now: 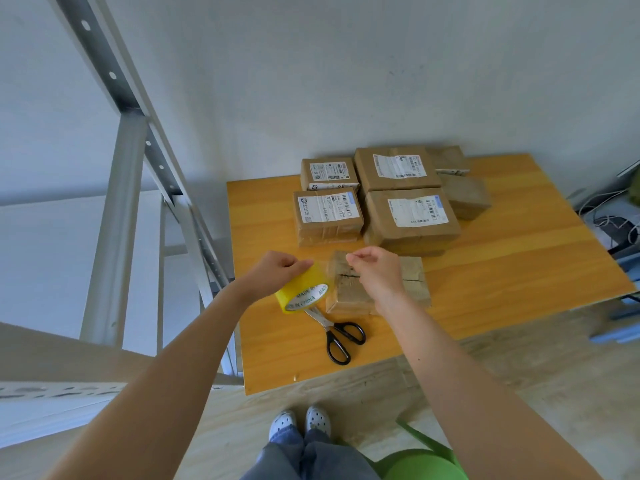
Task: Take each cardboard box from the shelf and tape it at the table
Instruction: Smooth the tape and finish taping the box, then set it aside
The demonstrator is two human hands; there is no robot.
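Observation:
A small cardboard box (414,277) lies near the front of the wooden table (519,258), its top seam split. My left hand (277,270) grips a yellow tape roll (303,289) just left of the box. My right hand (375,268) hovers over the box with thumb and forefinger pinched together, apparently on the clear tape end drawn from the roll. Black-handled scissors (341,336) lie on the table in front of the box.
Several taped boxes with labels (327,214) (412,216) (396,168) stand at the table's back against the wall. A grey metal shelf frame (117,220) rises at the left. A green stool (424,462) stands by my feet. Cables and clutter (613,220) lie at the right.

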